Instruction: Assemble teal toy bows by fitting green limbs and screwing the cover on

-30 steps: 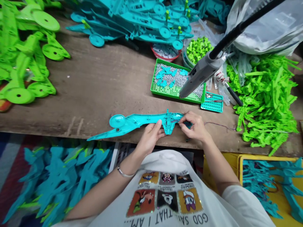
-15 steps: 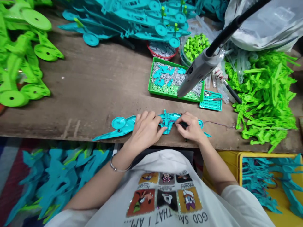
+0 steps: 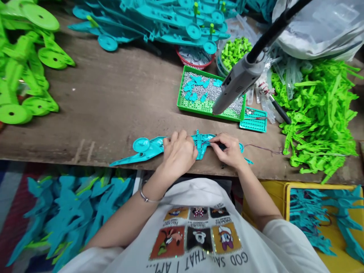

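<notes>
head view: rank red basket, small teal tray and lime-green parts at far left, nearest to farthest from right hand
1. Small teal tray, beyond the right hand, slightly right.
2. Red basket, farther back, behind the green tray.
3. Lime-green parts, far left.

The person's white shirt [image 3: 199, 193] bears the writing, upside down in this view. Large dark letters [image 3: 193, 266] read "GOD SA", the end of that word lost in a fold, then "THAT I AM...". Small words [image 3: 172, 223] between two rows of printed pictures [image 3: 198, 240] seem to say "PRECIOUS", "TREASURED" and "EMPOWERED"; finer print there is too small to read.
</notes>
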A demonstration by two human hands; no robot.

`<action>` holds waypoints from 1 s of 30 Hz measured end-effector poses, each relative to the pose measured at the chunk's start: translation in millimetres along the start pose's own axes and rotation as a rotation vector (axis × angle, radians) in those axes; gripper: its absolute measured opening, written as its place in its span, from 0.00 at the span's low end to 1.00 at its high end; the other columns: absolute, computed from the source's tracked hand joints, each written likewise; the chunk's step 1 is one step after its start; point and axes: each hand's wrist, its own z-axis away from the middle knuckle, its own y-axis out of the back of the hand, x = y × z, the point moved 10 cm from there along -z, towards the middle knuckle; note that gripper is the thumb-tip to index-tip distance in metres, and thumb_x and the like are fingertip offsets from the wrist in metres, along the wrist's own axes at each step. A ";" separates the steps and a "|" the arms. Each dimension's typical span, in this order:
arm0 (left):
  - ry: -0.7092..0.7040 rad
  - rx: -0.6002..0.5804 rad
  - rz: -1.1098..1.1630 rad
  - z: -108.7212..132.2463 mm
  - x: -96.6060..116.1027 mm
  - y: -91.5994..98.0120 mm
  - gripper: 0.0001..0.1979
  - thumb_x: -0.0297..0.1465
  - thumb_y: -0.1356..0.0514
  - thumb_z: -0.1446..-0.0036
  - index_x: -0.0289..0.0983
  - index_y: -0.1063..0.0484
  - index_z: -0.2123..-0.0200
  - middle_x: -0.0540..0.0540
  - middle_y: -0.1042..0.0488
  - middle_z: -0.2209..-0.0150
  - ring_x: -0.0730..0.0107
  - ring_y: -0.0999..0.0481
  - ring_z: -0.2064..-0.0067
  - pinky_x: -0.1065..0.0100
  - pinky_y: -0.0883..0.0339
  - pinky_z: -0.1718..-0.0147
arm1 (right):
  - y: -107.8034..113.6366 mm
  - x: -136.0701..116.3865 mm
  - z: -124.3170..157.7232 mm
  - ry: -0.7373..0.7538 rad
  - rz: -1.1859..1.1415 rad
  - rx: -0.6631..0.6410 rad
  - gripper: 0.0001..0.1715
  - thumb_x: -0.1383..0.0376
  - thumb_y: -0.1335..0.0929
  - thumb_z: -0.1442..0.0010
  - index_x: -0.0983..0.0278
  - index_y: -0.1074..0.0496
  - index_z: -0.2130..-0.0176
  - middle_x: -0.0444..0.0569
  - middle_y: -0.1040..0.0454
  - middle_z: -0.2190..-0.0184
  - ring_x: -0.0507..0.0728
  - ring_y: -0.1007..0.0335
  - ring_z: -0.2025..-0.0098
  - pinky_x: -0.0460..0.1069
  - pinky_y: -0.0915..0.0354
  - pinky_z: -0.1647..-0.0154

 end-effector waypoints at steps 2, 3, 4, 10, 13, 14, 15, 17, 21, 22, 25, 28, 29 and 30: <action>-0.007 0.004 -0.024 0.2 3.2 2.3 0.09 0.32 0.41 0.39 0.34 0.22 0.62 0.33 0.25 0.55 0.42 0.27 0.50 0.49 0.32 0.58 | -0.3 0.1 0.4 -0.003 0.000 0.001 0.06 0.67 0.32 0.33 0.61 0.22 0.60 0.48 0.18 0.63 0.56 0.22 0.59 0.53 0.28 0.53; -0.007 0.002 -0.030 -0.3 4.1 3.2 0.09 0.32 0.40 0.40 0.34 0.22 0.62 0.33 0.25 0.55 0.42 0.27 0.50 0.48 0.32 0.58 | -0.6 0.4 0.7 -0.006 0.003 0.000 0.06 0.66 0.32 0.33 0.60 0.22 0.60 0.48 0.18 0.63 0.56 0.22 0.59 0.53 0.28 0.53; -0.006 -0.003 -0.032 -1.0 4.5 3.6 0.08 0.31 0.40 0.41 0.34 0.22 0.63 0.33 0.25 0.55 0.41 0.27 0.50 0.48 0.32 0.58 | -0.8 0.7 0.8 -0.009 0.006 0.000 0.06 0.66 0.32 0.33 0.60 0.22 0.60 0.48 0.18 0.63 0.56 0.22 0.59 0.53 0.28 0.53; 0.037 0.041 -0.015 -3.3 3.0 1.1 0.08 0.29 0.42 0.41 0.35 0.22 0.67 0.34 0.24 0.57 0.42 0.26 0.51 0.47 0.33 0.58 | -1.0 0.5 0.7 0.002 0.006 -0.002 0.06 0.66 0.31 0.34 0.60 0.22 0.61 0.48 0.18 0.64 0.57 0.22 0.59 0.53 0.28 0.53; 0.062 0.076 -0.019 -0.6 3.8 -0.4 0.08 0.29 0.42 0.40 0.34 0.22 0.64 0.34 0.24 0.57 0.42 0.25 0.52 0.49 0.33 0.58 | -1.9 0.9 0.7 0.014 0.001 -0.008 0.06 0.65 0.31 0.34 0.60 0.21 0.61 0.48 0.18 0.64 0.57 0.23 0.60 0.54 0.28 0.52; 0.063 0.077 -0.025 0.2 4.6 -0.3 0.09 0.29 0.43 0.40 0.34 0.23 0.63 0.34 0.23 0.57 0.42 0.24 0.52 0.50 0.33 0.59 | -2.7 1.2 0.7 0.018 0.000 -0.013 0.06 0.65 0.31 0.34 0.60 0.21 0.61 0.48 0.18 0.64 0.57 0.23 0.60 0.54 0.28 0.52; 0.061 0.070 -0.034 0.7 5.1 -0.1 0.09 0.29 0.43 0.39 0.33 0.24 0.61 0.33 0.23 0.57 0.42 0.24 0.52 0.52 0.33 0.59 | -3.7 1.6 0.6 0.021 -0.001 -0.018 0.07 0.64 0.31 0.33 0.60 0.21 0.61 0.48 0.18 0.63 0.57 0.23 0.59 0.54 0.28 0.52; 0.043 0.040 -0.053 0.8 5.2 1.1 0.09 0.26 0.46 0.38 0.32 0.26 0.60 0.33 0.22 0.60 0.44 0.22 0.55 0.54 0.33 0.61 | -5.6 2.9 0.0 0.020 0.009 -0.026 0.08 0.63 0.31 0.32 0.59 0.19 0.59 0.49 0.18 0.62 0.57 0.23 0.58 0.54 0.29 0.51; -0.065 0.011 -0.061 -0.1 0.1 6.5 0.10 0.24 0.48 0.37 0.33 0.28 0.56 0.37 0.22 0.64 0.49 0.21 0.60 0.57 0.34 0.63 | -10.8 3.8 -2.4 0.003 0.077 -0.059 0.09 0.62 0.31 0.31 0.59 0.19 0.57 0.49 0.17 0.61 0.57 0.23 0.57 0.54 0.32 0.50; -0.105 0.023 -0.043 0.3 -2.1 8.4 0.11 0.23 0.48 0.37 0.34 0.29 0.55 0.38 0.22 0.64 0.50 0.21 0.60 0.58 0.34 0.63 | -12.6 3.0 -3.1 -0.001 0.100 -0.073 0.09 0.62 0.31 0.31 0.59 0.19 0.57 0.49 0.17 0.61 0.57 0.23 0.57 0.55 0.33 0.49; -0.201 0.084 0.065 4.3 -12.1 12.8 0.11 0.23 0.48 0.38 0.37 0.29 0.56 0.42 0.23 0.62 0.56 0.22 0.60 0.61 0.33 0.62 | -16.3 -1.9 -5.3 -0.011 0.180 -0.095 0.08 0.62 0.30 0.32 0.59 0.19 0.58 0.48 0.17 0.61 0.58 0.25 0.57 0.56 0.37 0.48; -0.221 0.173 0.195 11.2 -26.0 15.6 0.10 0.23 0.49 0.38 0.38 0.29 0.61 0.44 0.26 0.62 0.60 0.24 0.60 0.62 0.32 0.59 | -20.8 -11.1 -6.6 0.016 0.232 -0.130 0.08 0.63 0.31 0.32 0.60 0.20 0.59 0.48 0.17 0.62 0.59 0.26 0.58 0.58 0.40 0.46; -0.215 0.209 0.239 13.8 -30.7 16.3 0.10 0.22 0.49 0.38 0.38 0.29 0.62 0.44 0.27 0.63 0.61 0.24 0.61 0.62 0.32 0.59 | -22.7 -13.9 -6.4 0.027 0.236 -0.151 0.07 0.64 0.31 0.32 0.60 0.20 0.58 0.48 0.17 0.61 0.59 0.26 0.58 0.58 0.40 0.46; -0.210 0.243 0.282 16.4 -34.6 16.5 0.10 0.23 0.49 0.38 0.38 0.29 0.63 0.44 0.28 0.64 0.62 0.25 0.62 0.63 0.32 0.60 | -24.2 -16.1 -6.0 0.034 0.231 -0.170 0.07 0.66 0.31 0.33 0.60 0.21 0.58 0.48 0.17 0.61 0.59 0.26 0.57 0.58 0.39 0.47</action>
